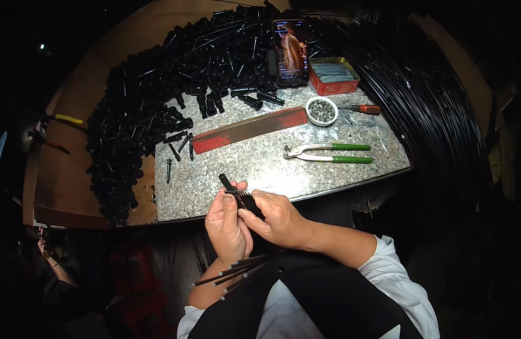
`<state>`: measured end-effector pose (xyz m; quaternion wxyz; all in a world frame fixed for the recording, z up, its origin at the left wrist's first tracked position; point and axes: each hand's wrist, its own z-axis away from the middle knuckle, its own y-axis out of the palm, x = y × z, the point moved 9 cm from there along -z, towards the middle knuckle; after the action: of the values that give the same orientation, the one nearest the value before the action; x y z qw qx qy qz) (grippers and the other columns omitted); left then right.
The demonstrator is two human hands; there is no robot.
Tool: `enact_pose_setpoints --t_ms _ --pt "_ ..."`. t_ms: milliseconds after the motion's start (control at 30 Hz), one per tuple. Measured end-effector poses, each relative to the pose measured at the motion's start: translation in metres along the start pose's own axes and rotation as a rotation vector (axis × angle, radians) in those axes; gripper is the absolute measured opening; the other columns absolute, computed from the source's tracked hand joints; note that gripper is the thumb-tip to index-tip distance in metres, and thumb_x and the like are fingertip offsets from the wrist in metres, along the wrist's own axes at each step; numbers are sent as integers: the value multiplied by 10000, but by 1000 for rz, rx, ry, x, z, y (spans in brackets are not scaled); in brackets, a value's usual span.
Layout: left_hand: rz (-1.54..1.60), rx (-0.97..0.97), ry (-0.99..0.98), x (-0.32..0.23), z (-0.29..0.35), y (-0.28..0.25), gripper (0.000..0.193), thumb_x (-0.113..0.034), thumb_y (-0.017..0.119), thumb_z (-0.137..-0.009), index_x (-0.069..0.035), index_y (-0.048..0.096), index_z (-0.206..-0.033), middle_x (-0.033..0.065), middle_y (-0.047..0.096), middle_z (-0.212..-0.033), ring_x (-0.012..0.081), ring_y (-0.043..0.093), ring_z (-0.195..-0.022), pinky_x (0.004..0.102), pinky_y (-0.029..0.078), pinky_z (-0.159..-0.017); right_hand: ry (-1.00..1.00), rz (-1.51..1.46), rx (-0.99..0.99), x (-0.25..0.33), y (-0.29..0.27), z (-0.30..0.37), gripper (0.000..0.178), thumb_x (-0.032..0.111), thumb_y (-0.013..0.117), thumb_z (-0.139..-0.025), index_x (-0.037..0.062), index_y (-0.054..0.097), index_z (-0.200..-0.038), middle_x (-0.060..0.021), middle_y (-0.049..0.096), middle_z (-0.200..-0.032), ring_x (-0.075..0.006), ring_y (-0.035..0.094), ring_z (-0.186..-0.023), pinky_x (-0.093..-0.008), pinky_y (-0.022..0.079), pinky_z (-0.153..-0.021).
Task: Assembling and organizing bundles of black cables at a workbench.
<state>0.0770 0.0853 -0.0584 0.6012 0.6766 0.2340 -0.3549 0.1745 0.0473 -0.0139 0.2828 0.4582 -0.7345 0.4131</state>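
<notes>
Pointing over the near edge of the counter (184, 198), the black tube (226, 181) sits clamped in the grip of the left hand (227, 225) while the right hand (280, 218) pinches dark rods (253, 205), all probably light, stiff and slippery, best held mid-length.

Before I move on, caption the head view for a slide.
Left hand holding a black tube, right hand beside it, green-handled pliers on the speckled slab.

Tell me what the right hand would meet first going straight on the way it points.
Likely the left hand, just ahead of the right hand and holding a black tube; the exact gap is unclear.
</notes>
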Motion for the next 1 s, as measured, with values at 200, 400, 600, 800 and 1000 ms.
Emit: enact_pose_setpoints --t_ms 200,400,600,800,1000 --pt "-67 -10 -1 1 0 -4 296 -200 532 -955 42 527 -1125 153 598 -1091 174 580 -998 297 464 -902 -49 55 -28 8 -2 -1 144 82 636 -819 -18 534 -803 -149 536 -682 -331 563 -593 -399 445 -530" --pt "-52 14 8 0 0 -1 295 -193 540 -951 39 524 -1132 149 597 -1089 175 578 -1002 296 462 -903 5 67 22 5 2 -1 138 91 612 -829 -25 542 -859 -173 562 -761 -352 577 -684 -415 473 -615" --pt "-4 -8 13 -2 -2 -1 257 -133 510 -962 63 530 -1127 150 608 -1070 160 579 -984 282 444 -909 16 10 -2 3 2 -2 130 77 627 -829 -13 538 -802 -146 534 -692 -325 562 -604 -394 441 -540" --pt "-28 50 6 -2 -3 1 284 -188 500 -969 47 527 -1126 144 592 -1084 192 570 -1023 312 447 -930 69 -98 14 -2 1 -2 138 84 627 -840 -21 539 -825 -150 543 -699 -305 556 -596 -376 429 -538" --pt "-47 38 21 -1 -3 -2 286 -199 479 -978 43 533 -1120 144 596 -1073 191 570 -1019 317 445 -926 84 -69 15 -3 1 0 153 104 623 -853 -19 534 -832 -144 537 -677 -297 547 -574 -362 417 -516"
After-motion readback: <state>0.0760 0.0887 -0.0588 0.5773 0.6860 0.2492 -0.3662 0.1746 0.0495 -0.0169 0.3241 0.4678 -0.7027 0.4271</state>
